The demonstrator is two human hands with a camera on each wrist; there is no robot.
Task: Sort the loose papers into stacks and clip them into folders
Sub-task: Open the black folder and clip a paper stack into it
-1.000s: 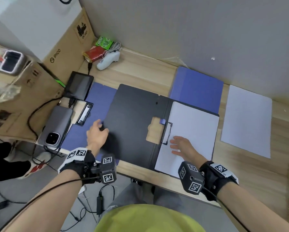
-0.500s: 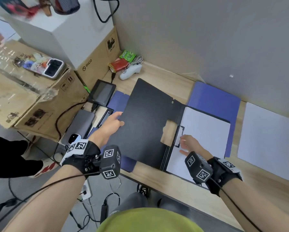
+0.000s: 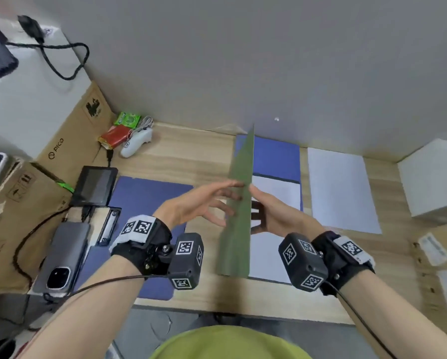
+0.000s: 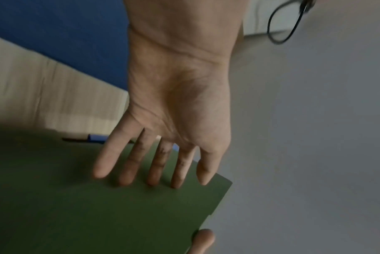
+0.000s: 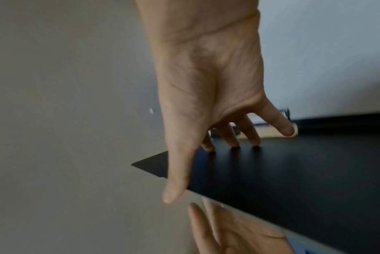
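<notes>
The folder's cover (image 3: 239, 216) stands upright over its spine, edge-on in the head view. Its outer face (image 4: 97, 214) is green and its inner face (image 5: 293, 171) is black. My left hand (image 3: 207, 203) lies with straight fingers (image 4: 154, 168) against the green outer face. My right hand (image 3: 271, 211) meets the cover from the other side, fingertips (image 5: 232, 141) on the black face and thumb along its top edge. White papers (image 3: 274, 193) lie in the folder's right half. A loose white stack (image 3: 341, 187) lies to the right.
An open blue folder (image 3: 144, 198) with a metal clip (image 3: 108, 226) lies on the left, another blue folder (image 3: 276, 156) behind. A phone (image 3: 62, 255), tablet (image 3: 95, 186), controller (image 3: 137, 143) and cardboard boxes crowd the left. A white box (image 3: 429, 177) stands right.
The cover has swung up from lying flat on the left to standing upright. My left hand rose with it. My right hand left the papers and came up to the inner face.
</notes>
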